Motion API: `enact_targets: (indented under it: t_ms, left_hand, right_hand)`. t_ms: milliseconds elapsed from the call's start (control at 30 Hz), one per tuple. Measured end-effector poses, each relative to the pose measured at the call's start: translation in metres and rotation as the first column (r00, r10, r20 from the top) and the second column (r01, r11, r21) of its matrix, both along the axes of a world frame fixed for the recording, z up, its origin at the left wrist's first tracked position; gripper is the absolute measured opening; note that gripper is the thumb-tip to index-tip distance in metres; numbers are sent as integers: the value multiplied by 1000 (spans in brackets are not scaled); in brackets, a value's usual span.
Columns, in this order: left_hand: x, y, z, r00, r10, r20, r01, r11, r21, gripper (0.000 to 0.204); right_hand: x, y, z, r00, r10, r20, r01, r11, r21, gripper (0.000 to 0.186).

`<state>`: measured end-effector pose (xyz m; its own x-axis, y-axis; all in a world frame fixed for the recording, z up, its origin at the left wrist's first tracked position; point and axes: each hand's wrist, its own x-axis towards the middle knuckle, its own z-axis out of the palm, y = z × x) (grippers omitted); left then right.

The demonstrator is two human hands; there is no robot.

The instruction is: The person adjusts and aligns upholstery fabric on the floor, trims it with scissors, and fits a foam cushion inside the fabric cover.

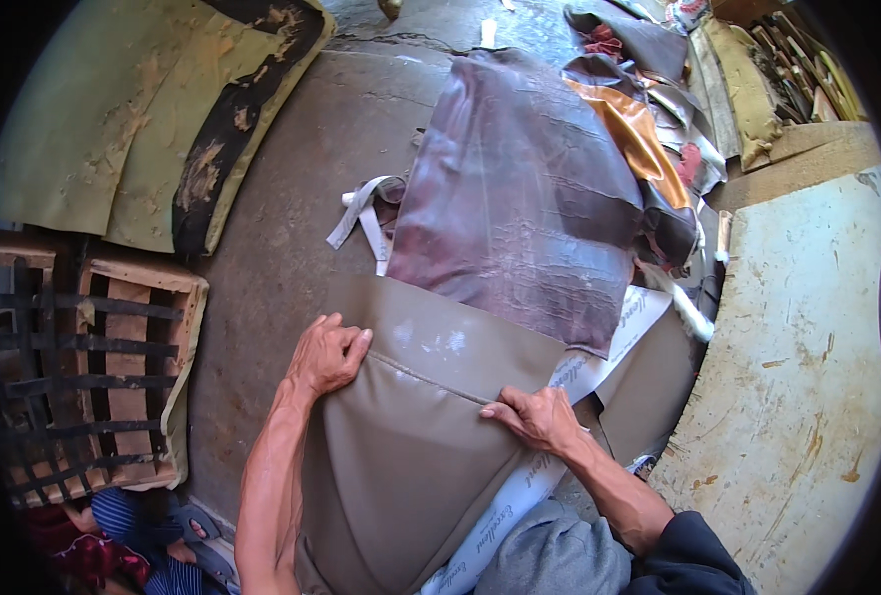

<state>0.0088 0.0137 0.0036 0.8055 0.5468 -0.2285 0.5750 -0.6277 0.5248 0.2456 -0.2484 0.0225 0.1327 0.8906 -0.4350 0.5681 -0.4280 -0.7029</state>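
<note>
A taupe sheet of vinyl or leather (411,476) spreads from the lower edge to mid-view, crossed by a ridged seam or fold. My left hand (333,352) grips this ridge at its left end, fingers curled and thumb pressed on it. My right hand (535,416) pinches the same ridge farther right. Beneath the sheet's right side runs white printed backing paper (634,312). Just beyond, a cracked maroon leather piece (510,178) lies on the floor, overlapping the taupe material. A grey cloth-covered knee (550,560) shows below my right arm.
At left stand an olive padded panel (83,119) and wooden frames with black webbing (128,367). Another person's striped clothing (123,526) shows below them. Material scraps (629,119) lie beyond. At right are a pale board (778,377) and wood offcuts (798,69). Grey floor (262,278) shows between.
</note>
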Motion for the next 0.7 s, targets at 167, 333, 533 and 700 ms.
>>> enact_targets:
  t_ms: [167, 333, 533, 700]
  left_hand:
    - [4, -1, -15, 998, 14, -58, -11, 999, 46, 42]
    - [-10, -10, -35, 999, 29, 35, -36, 978, 207, 41]
    - [43, -75, 28, 936, 352, 17, -310, 799, 515, 26]
    - [69, -198, 51, 980, 200, -1, -187, 920, 346, 52]
  right_hand:
    - [-4, -6, -11, 986, -92, 142, 61, 976, 210, 50]
    - [-11, 2, -7, 975, -135, 176, 85, 960, 268, 53]
    - [-7, -4, -19, 953, -188, 239, 117, 952, 283, 55]
    - [-8, -3, -15, 954, -178, 243, 110, 957, 269, 52]
